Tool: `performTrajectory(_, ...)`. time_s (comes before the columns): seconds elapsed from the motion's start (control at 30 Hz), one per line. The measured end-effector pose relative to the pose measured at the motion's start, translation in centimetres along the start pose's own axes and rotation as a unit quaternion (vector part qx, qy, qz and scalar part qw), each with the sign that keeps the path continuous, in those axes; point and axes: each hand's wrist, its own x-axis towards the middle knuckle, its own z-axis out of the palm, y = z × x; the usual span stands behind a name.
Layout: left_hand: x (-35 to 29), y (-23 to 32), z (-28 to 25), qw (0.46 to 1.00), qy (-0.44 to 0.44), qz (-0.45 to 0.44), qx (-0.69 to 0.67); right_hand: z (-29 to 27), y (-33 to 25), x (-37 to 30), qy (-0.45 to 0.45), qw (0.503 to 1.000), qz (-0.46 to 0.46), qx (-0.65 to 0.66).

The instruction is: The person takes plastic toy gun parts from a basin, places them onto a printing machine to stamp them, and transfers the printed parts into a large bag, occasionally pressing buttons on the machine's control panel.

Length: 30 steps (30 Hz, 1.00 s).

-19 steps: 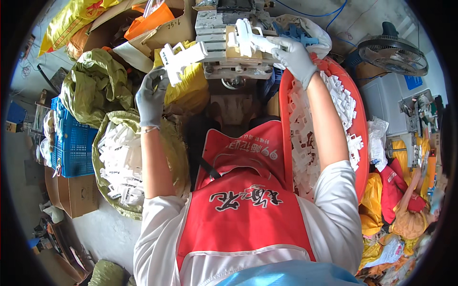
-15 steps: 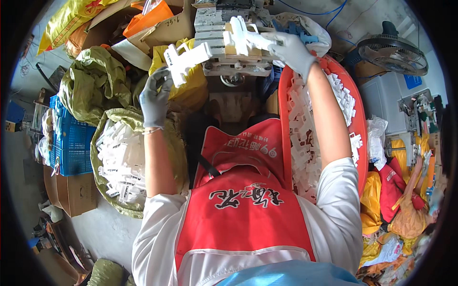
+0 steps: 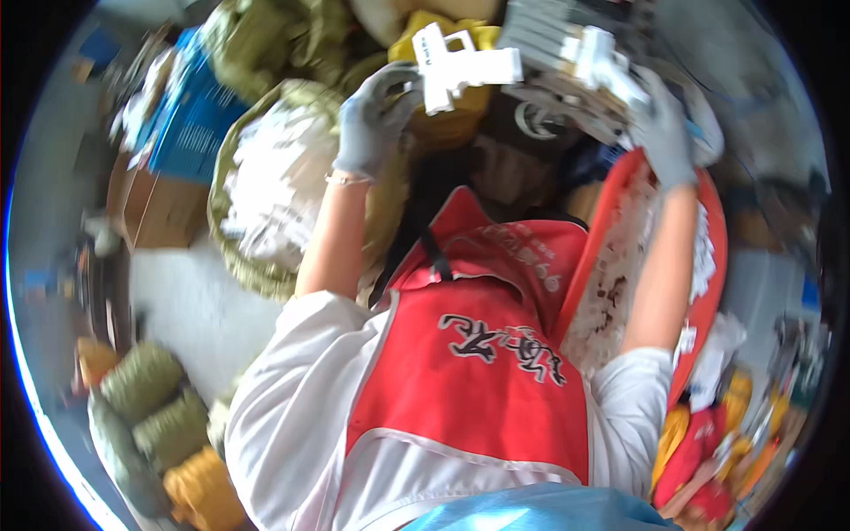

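Observation:
My left hand, in a grey glove, pinches a white plastic piece with dark print on one end. That piece hangs in the air left of the grey machine. At the machine's front, my gloved right hand has its fingers closed round the end of a second white plastic part. This part lies over the machine's fixture; whether it rests on it is blurred. Below my left hand stands a green woven sack heaped with similar white parts.
A red tub holding many white pieces is under my right forearm. To the left are a blue plastic crate and a cardboard box. Rolled green sacks lie at the lower left. Yellow and red cloths lie lower right.
The whole view has turned and blurred, so machine, sack and tub sit further right and higher. Both hands keep hold of their white parts.

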Motion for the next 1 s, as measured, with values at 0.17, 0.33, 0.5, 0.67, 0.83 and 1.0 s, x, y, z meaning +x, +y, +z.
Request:
performTrajectory(0.17, -3.0, -2.2, -7.7, 0.975, 0.070, 0.057, 0.204, -0.6, 3.4, -10.0, 0.094, 0.979, 0.134, 0.124)
performTrajectory(0.33, -7.4, -4.6, -18.4, 0.874, 0.126, -0.072, 0.464, 1.6, 10.5, -24.0, 0.115, 0.975, 0.190, -0.014)
performTrajectory(0.5, -7.1, -5.9, -19.6, 0.870, 0.195, -0.062, 0.448, 0.7, 14.1, -38.2, 0.093, 0.862, 0.486, -0.109)
performTrajectory(0.67, -4.1, -4.1, -12.5, 0.925, 0.114, 0.046, 0.360, 4.5, 11.7, -40.5, -0.223, 0.839, 0.492, -0.065)
performTrajectory(0.83, -2.6, -1.5, -6.1, 0.914, -0.021, 0.114, 0.389, 11.6, 11.0, -40.0, -0.279, 0.853, 0.419, -0.139)
performTrajectory(1.0, -1.4, -0.2, -1.7, 0.927, -0.085, 0.153, 0.332, 11.6, 11.5, -35.4, -0.321, 0.830, 0.427, -0.159)
